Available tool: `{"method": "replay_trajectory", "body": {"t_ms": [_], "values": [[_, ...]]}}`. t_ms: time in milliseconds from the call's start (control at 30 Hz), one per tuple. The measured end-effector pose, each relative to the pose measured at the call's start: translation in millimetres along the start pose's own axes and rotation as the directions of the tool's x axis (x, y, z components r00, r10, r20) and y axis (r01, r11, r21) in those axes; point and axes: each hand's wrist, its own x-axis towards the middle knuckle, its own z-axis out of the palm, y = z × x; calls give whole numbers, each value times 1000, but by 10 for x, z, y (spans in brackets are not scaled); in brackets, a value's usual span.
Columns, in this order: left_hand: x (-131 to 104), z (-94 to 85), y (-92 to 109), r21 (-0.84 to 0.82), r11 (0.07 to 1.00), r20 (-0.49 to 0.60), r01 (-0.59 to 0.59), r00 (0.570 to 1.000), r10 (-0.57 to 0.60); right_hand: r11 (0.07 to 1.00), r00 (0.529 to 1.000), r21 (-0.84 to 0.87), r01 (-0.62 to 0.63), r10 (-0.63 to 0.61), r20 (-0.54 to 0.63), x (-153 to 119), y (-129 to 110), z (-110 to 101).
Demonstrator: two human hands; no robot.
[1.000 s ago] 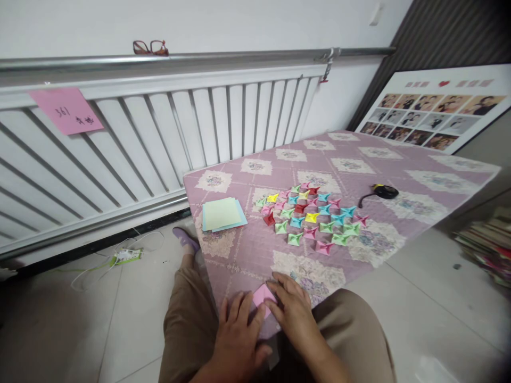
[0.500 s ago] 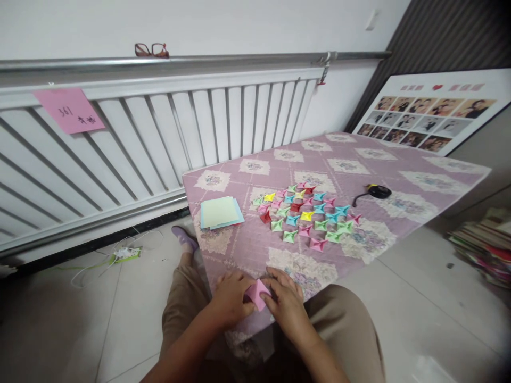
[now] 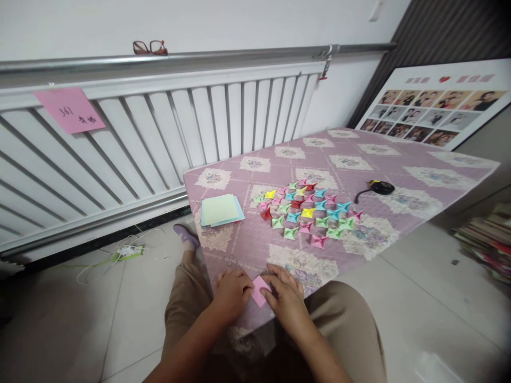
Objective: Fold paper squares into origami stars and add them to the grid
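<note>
A small pink folded paper [image 3: 260, 292] lies flat in a diamond shape near the table's front corner. At its left corner, my left hand [image 3: 233, 290] grips the edge with bent, closed fingers. My right hand [image 3: 285, 292] holds the other side, its thumb pressed on top of the paper. Farther up the table stand several rows of folded paper pieces [image 3: 307, 213] in pink, green, blue, yellow and red, with pointed tips. To their left is a stack of square paper sheets [image 3: 221, 209], pale green on top with blue and a bit of red underneath.
A patterned purple cloth covers the table [image 3: 247, 250]. Toward the right lies a black object with a yellow part and a strap [image 3: 381, 187]. Glasses [image 3: 150, 48] rest on the pipe above the white radiator [image 3: 235, 117]. A photo board [image 3: 435, 106] leans behind the table.
The pink paper has gone from a slightly raised, ridged form to a flat diamond. My left hand's fingers have drawn back to its left corner; the right thumb stays on it.
</note>
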Motion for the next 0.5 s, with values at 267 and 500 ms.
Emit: {"method": "replay_trajectory", "body": {"t_ms": [267,500], "values": [[49,31,18,48,998,3,41,999,-42,999,1000,30,12,-12,-27,27,50,42],[142,0,-36,84,996,89,-9,996,1,997,997,16,74,-74,-10,65,98,16]]}}
